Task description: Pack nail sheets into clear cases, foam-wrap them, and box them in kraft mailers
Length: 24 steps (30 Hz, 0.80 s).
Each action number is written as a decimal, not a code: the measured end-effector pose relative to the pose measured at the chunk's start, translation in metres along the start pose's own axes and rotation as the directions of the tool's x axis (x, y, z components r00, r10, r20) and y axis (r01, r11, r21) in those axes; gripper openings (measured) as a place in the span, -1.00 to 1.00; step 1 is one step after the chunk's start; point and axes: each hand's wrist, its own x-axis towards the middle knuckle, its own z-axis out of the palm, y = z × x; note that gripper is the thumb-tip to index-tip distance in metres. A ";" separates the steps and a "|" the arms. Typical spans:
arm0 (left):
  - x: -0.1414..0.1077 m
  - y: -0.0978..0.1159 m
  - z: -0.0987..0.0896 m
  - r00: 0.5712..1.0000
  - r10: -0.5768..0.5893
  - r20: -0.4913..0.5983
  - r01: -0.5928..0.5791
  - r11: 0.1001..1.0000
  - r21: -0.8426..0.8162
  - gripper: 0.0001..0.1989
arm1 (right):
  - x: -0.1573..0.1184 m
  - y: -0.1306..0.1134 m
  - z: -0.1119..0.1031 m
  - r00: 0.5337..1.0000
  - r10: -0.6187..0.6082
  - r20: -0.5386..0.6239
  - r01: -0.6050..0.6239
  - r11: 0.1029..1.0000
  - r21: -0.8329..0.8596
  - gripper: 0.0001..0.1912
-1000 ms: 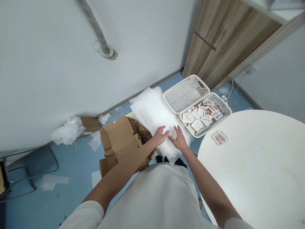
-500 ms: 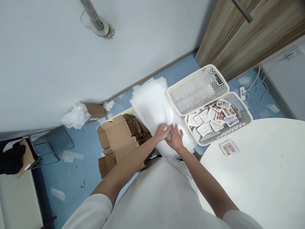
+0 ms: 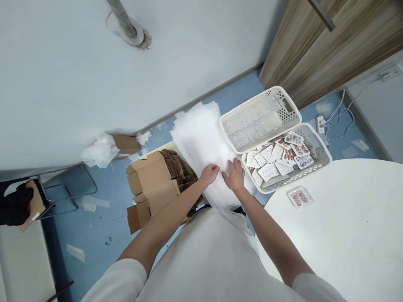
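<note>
A stack of thin white packing sheets (image 3: 201, 134) lies in front of my body. Over its lower part is my left hand (image 3: 210, 175), thumb and fingertips pinched together; whatever is between them, if anything, is too small to make out. My right hand (image 3: 234, 175) rests on the sheets a short way to the right, fingers spread and nothing in its grasp. Close beside it stands a white basket (image 3: 299, 180) of printed cards and packs of coloured false nails (image 3: 304, 161). Flattened brown cardboard boxes (image 3: 155, 176) are piled left of the sheets, partly behind my left forearm.
A second white basket (image 3: 231, 140) holds clear plastic cases (image 3: 255, 121). On the round white table (image 3: 346, 235) sits a clear case of reddish nails (image 3: 300, 197). A power strip (image 3: 320, 124) with cables lies on the floor. At left are a metal-framed chair (image 3: 71, 184) and a small carton (image 3: 126, 144).
My hands were almost touching on the sheets and have moved apart. The left shifted slightly left, its fingertips now pinched; the right moved a little right and up. The view shifted slightly.
</note>
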 end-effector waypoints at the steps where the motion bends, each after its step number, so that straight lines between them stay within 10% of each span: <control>1: 0.000 0.000 0.002 1.000 -0.001 0.017 0.001 1.000 -0.017 -0.76 | 0.002 0.001 0.001 0.999 -0.018 0.039 0.018 1.000 -0.007 -0.45; 11: 0.011 0.000 0.011 0.983 -0.065 -0.173 0.057 0.997 -0.048 -0.81 | -0.014 -0.013 0.004 0.883 -0.389 0.263 0.386 0.920 0.062 -0.52; 17: 0.012 -0.004 0.001 0.985 -0.058 -0.160 0.044 0.995 -0.089 -0.83 | -0.001 -0.006 -0.003 0.982 -0.187 -0.019 0.188 0.980 0.059 -0.53; 24: 0.003 -0.009 -0.007 0.992 -0.015 -0.125 0.013 1.000 -0.017 -0.82 | 0.033 -0.010 -0.010 0.969 -0.239 0.064 0.224 0.957 0.186 -0.61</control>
